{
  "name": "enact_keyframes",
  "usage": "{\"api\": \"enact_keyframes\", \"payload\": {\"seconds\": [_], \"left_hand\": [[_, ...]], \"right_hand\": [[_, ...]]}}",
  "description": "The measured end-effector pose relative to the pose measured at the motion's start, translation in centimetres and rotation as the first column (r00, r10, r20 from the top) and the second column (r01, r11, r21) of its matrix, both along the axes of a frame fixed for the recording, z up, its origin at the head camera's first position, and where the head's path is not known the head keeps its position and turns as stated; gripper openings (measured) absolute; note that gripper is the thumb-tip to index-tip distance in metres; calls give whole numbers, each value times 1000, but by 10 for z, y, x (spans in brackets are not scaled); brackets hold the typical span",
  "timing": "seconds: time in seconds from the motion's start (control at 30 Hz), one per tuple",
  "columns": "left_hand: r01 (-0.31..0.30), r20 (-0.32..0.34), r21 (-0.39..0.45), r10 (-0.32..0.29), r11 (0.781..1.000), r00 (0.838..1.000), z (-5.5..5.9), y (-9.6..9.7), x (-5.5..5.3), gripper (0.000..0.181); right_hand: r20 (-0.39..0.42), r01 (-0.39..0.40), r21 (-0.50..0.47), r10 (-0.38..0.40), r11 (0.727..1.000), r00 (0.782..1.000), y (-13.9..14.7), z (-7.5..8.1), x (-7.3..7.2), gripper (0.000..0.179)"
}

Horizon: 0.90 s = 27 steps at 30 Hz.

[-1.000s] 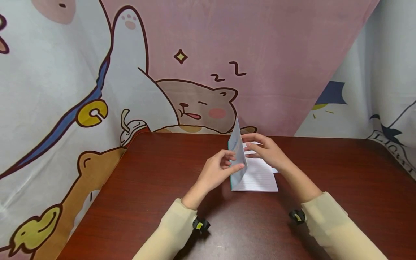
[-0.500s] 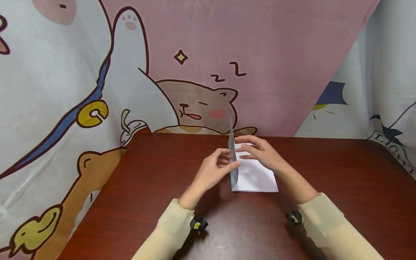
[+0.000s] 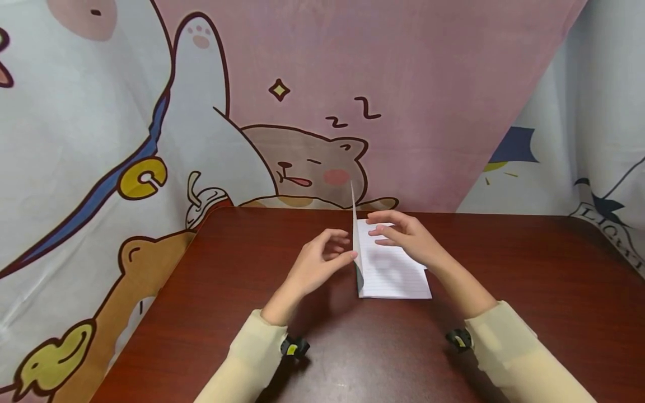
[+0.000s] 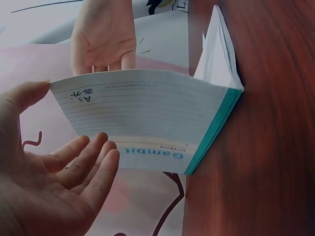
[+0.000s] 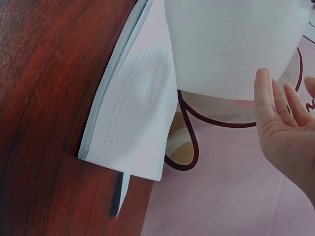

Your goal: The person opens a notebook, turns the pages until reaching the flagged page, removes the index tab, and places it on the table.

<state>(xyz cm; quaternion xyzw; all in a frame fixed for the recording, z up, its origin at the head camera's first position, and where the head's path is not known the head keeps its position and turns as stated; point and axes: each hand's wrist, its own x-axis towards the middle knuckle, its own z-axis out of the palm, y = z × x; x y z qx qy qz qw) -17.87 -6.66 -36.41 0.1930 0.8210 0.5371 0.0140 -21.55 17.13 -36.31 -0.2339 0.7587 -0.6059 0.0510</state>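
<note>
A lined notebook (image 3: 395, 277) lies on the table, its front cover (image 3: 354, 224) standing nearly upright at the left. In the left wrist view the cover's outer face (image 4: 142, 118) carries "Gambit" lettering, printed lines and a teal spine strip. My left hand (image 3: 317, 263) is left of the cover, thumb tip at its free edge and the other fingers loosely bent before the outer face. My right hand (image 3: 408, 238) hovers over the white lined page with fingers extended, on the cover's inner side, holding nothing. In the right wrist view that page (image 5: 133, 108) lies bare beneath the raised cover.
A dark and pale strip (image 5: 119, 194) sticks out from under the notebook's edge. The reddish-brown table (image 3: 242, 268) extends around the notebook. Behind it hangs a cloth (image 3: 428, 101) with cartoon animals. Both sleeves carry small black wrist devices (image 3: 294, 347).
The cover has swung left, from leaning over the page to nearly upright. My left hand has moved left with it; my right hand has shifted slightly left.
</note>
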Motion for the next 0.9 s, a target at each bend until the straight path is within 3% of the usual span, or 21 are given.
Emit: {"api": "enact_keyframes", "payload": {"seconds": [0.4,0.9], "left_hand": [[17,-25,11,-16,1000,1000,2,-18,0,46],[26,-66,-61,-30,998,997,0,-34,0,58]], "right_hand": [[3,41,17,-41,999,999,8,2,0,36],[20,68,21,-69,997,997,22,-1,1,36]]}}
